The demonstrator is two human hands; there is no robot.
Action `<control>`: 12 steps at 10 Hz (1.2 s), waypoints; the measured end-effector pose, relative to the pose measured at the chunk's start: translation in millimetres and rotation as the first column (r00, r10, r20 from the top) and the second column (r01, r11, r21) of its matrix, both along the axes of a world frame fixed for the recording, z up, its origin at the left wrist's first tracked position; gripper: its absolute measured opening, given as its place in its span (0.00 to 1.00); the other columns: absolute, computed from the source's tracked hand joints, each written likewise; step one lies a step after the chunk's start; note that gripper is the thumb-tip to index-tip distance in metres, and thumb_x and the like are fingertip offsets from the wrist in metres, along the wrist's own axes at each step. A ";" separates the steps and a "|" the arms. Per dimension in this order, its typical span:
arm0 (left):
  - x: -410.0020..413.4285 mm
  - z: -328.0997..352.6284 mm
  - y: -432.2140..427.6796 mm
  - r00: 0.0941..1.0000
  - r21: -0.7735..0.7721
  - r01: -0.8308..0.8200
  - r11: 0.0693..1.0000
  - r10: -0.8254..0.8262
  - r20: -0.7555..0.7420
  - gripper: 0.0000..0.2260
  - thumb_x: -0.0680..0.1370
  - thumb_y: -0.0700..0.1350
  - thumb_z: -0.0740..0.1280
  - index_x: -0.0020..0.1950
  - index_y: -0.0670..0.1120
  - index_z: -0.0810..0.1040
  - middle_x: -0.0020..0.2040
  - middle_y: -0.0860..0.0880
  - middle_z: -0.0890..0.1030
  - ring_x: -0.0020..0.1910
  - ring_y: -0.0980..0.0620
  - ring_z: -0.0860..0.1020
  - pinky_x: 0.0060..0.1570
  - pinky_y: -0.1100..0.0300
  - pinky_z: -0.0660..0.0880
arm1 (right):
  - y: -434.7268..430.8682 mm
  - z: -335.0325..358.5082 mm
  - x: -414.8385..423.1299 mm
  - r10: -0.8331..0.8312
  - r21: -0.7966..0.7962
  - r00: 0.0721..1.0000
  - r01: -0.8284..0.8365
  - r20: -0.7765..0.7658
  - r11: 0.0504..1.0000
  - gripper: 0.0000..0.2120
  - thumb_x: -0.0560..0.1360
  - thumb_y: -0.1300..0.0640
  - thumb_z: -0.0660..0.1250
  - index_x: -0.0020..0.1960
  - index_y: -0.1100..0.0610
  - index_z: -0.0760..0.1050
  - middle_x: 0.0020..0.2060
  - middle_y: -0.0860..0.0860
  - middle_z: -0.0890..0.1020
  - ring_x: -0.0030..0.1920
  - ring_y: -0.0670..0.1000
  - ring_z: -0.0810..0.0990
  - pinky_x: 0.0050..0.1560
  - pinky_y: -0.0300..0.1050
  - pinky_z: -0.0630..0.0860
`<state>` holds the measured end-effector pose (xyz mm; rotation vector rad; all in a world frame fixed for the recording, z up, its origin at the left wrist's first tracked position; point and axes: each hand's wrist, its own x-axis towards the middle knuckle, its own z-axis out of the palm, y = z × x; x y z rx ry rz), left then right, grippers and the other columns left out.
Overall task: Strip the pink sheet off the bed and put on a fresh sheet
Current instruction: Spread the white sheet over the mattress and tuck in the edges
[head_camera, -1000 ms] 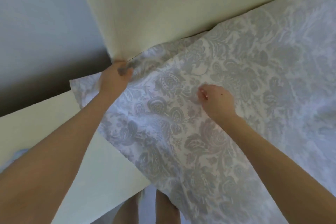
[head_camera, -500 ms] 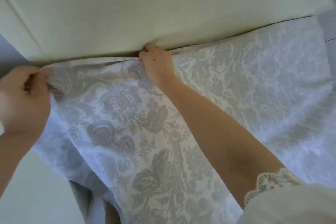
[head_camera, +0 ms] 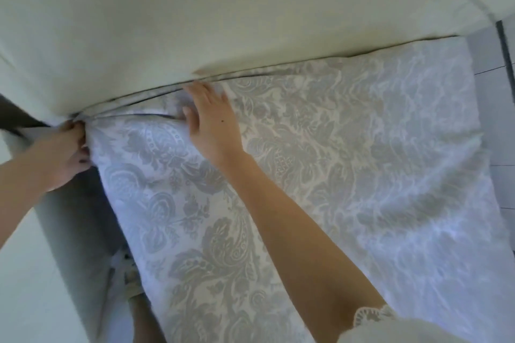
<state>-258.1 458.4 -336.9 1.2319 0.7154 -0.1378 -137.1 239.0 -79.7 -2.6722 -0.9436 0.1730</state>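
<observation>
Head view: one floral sheet [head_camera: 334, 164], two hands (bare), left fingers [head_camera: 78, 135] tight around its corner, right fingers [head_camera: 209, 93] flat.

a bedroom: patterned sheet [head_camera: 334, 147] against cream headboard [head_camera: 195, 22].

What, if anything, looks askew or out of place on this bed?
Only the patterned sheet: it bunches into folds at the corner gripped by the left hand, beside the cream panel. The right hand presses flat on it. Nothing looks damaged.
</observation>
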 end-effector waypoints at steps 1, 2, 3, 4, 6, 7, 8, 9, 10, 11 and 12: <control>-19.5 163.4 -35.8 0.942 0.108 -0.258 0.960 0.275 -0.191 0.03 0.80 0.47 0.58 0.52 0.55 0.69 0.47 0.53 0.78 0.43 0.60 0.75 0.47 0.54 0.71 | -16.4 9.6 -31.9 -0.028 0.138 0.994 0.014 0.103 0.990 0.13 0.77 0.59 0.64 0.58 0.64 0.77 0.53 0.57 0.82 0.56 0.57 0.79 0.58 0.53 0.74; -42.2 178.1 -45.3 0.854 0.340 -0.368 0.866 0.459 -0.244 0.10 0.74 0.53 0.63 0.50 0.49 0.74 0.47 0.47 0.80 0.45 0.48 0.78 0.53 0.48 0.77 | -35.8 15.5 -76.0 0.007 0.070 0.991 -0.016 0.134 0.997 0.17 0.77 0.51 0.62 0.59 0.62 0.77 0.53 0.55 0.82 0.53 0.54 0.81 0.53 0.48 0.77; -60.6 194.7 -72.4 0.932 0.088 -0.194 0.977 0.211 -0.294 0.05 0.78 0.49 0.63 0.47 0.50 0.77 0.47 0.48 0.79 0.48 0.49 0.78 0.52 0.53 0.77 | -46.0 2.9 -112.8 0.061 -0.144 0.997 -0.052 0.055 0.988 0.24 0.75 0.43 0.61 0.62 0.61 0.75 0.56 0.56 0.81 0.55 0.56 0.80 0.52 0.50 0.78; -68.7 194.3 -101.9 0.957 0.057 0.044 0.997 -0.025 -0.289 0.19 0.73 0.57 0.65 0.51 0.42 0.78 0.48 0.39 0.80 0.48 0.42 0.80 0.52 0.46 0.79 | -47.1 -10.8 -133.2 0.071 -0.344 0.997 -0.055 0.033 0.937 0.27 0.68 0.45 0.72 0.59 0.63 0.76 0.49 0.59 0.80 0.45 0.59 0.80 0.37 0.49 0.79; -75.1 202.3 -115.2 0.966 0.440 0.094 0.893 0.026 -0.258 0.17 0.80 0.49 0.61 0.33 0.45 0.65 0.29 0.50 0.69 0.28 0.54 0.67 0.27 0.68 0.64 | -32.4 -18.5 -127.2 0.068 -0.389 0.998 -0.068 -0.015 0.919 0.11 0.61 0.69 0.77 0.33 0.65 0.74 0.25 0.58 0.75 0.24 0.56 0.75 0.24 0.41 0.66; -81.4 204.3 -107.1 0.968 0.563 0.114 0.818 0.037 -0.250 0.18 0.80 0.43 0.60 0.31 0.45 0.62 0.27 0.50 0.65 0.26 0.55 0.62 0.27 0.62 0.60 | -29.5 -16.7 -118.2 0.059 -0.403 0.995 -0.089 -0.086 0.911 0.07 0.68 0.72 0.70 0.34 0.65 0.74 0.26 0.59 0.75 0.26 0.56 0.72 0.28 0.42 0.63; -85.3 215.2 -93.1 0.964 0.709 0.140 0.692 0.067 -0.256 0.19 0.79 0.40 0.59 0.29 0.47 0.59 0.26 0.51 0.63 0.25 0.54 0.59 0.27 0.62 0.58 | -27.8 -0.3 -118.2 0.150 -0.232 0.989 -0.146 -0.003 0.962 0.11 0.61 0.74 0.69 0.28 0.63 0.70 0.21 0.53 0.65 0.22 0.50 0.61 0.24 0.37 0.55; -92.8 217.7 -87.9 0.964 0.760 0.197 0.619 0.017 -0.264 0.19 0.80 0.41 0.57 0.30 0.48 0.58 0.27 0.52 0.63 0.26 0.54 0.60 0.26 0.62 0.58 | -29.1 2.9 -121.8 0.173 -0.207 0.985 -0.167 0.009 0.964 0.12 0.62 0.74 0.67 0.28 0.62 0.69 0.22 0.51 0.63 0.23 0.50 0.61 0.26 0.39 0.57; -92.9 205.4 -89.2 0.912 0.693 0.341 0.636 -0.045 -0.407 0.17 0.81 0.41 0.57 0.32 0.45 0.61 0.29 0.51 0.65 0.30 0.52 0.64 0.27 0.60 0.56 | -16.6 -10.5 -124.2 0.160 -0.417 0.982 -0.186 -0.098 0.890 0.09 0.72 0.69 0.64 0.36 0.60 0.69 0.29 0.55 0.68 0.30 0.53 0.67 0.31 0.44 0.62; -79.7 197.5 -87.2 0.906 0.621 0.314 0.718 -0.031 -0.422 0.10 0.81 0.41 0.58 0.40 0.41 0.71 0.35 0.49 0.71 0.35 0.51 0.70 0.28 0.61 0.61 | -11.9 -18.0 -121.0 0.141 -0.502 0.976 -0.208 -0.167 0.840 0.07 0.78 0.64 0.59 0.44 0.63 0.75 0.36 0.57 0.75 0.36 0.54 0.72 0.37 0.44 0.65; -70.9 202.8 -78.0 0.970 0.651 0.085 0.755 0.088 -0.229 0.11 0.80 0.42 0.59 0.40 0.40 0.74 0.34 0.48 0.72 0.33 0.54 0.69 0.33 0.59 0.65 | -11.6 1.2 -101.2 0.114 -0.336 0.992 -0.128 -0.059 0.933 0.10 0.77 0.62 0.60 0.38 0.62 0.75 0.32 0.52 0.72 0.32 0.52 0.69 0.31 0.41 0.60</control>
